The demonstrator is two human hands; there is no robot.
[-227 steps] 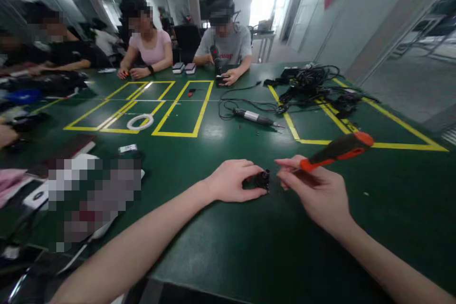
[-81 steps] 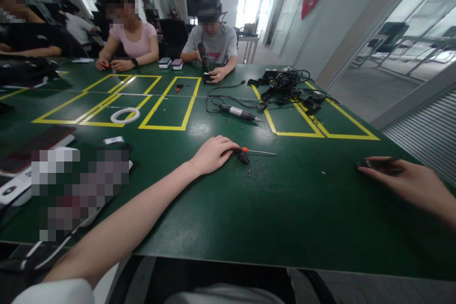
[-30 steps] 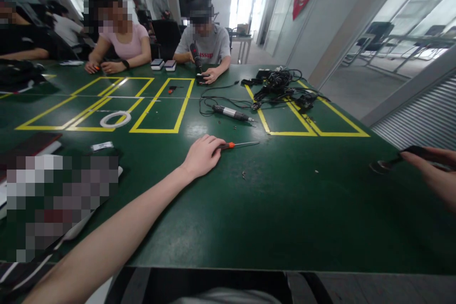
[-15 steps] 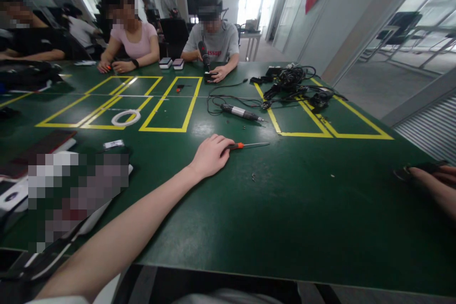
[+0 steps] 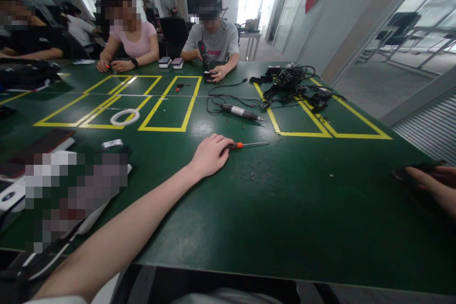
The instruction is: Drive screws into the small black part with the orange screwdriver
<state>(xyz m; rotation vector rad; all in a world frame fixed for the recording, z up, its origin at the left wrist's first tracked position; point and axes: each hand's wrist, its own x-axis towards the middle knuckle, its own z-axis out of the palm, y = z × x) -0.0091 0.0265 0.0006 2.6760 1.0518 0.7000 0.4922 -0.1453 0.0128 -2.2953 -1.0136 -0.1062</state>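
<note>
My left hand (image 5: 210, 156) rests on the green table, its fingers wrapped round the dark handle of a screwdriver (image 5: 239, 145). The orange collar and the thin metal shaft stick out to the right, lying low over the tabletop. At the far right edge my right hand (image 5: 432, 183) grips a dark, flat object (image 5: 413, 174), blurred and partly cut off by the frame, so its kind is unclear. A few tiny screws (image 5: 252, 177) lie on the table between my hands. Beyond the left hand is a grey and black electric screwdriver (image 5: 239, 111) with its cord.
Across the table a person (image 5: 213, 42) holds a power tool (image 5: 204, 54). Tangled black cables (image 5: 290, 83) lie at the back right. A white ring (image 5: 124, 117) sits among yellow tape outlines (image 5: 162, 129). Phones and devices (image 5: 39, 149) crowd the left side.
The view has shifted very slightly. Both hands stay in nearly the same place, with the screwdriver still in the left one.
</note>
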